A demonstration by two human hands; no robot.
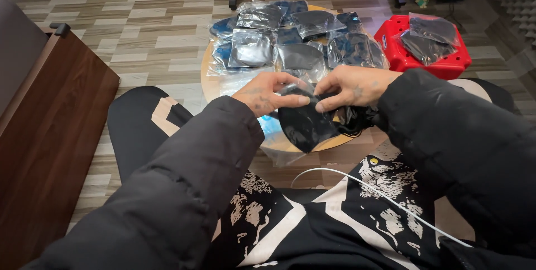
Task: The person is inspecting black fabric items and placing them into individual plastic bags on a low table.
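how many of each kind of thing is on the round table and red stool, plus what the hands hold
clear bagged dark items on the round table: about 9, overlapping, count unsure
bagged items on the red stool: 2
black mask held by left hand and right hand: 1
total: about 12

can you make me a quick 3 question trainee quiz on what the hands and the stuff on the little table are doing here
1. True or false: both hands pinch the same black fabric piece.
2. Where do the clear-bagged dark items lie? A) on the round wooden table B) on the floor C) on the brown cabinet
3. What sits on the red plastic stool?

Key
1. True: the left hand and the right hand grip its top edge over the table's near side.
2. A
3. Two more dark items in clear bags.
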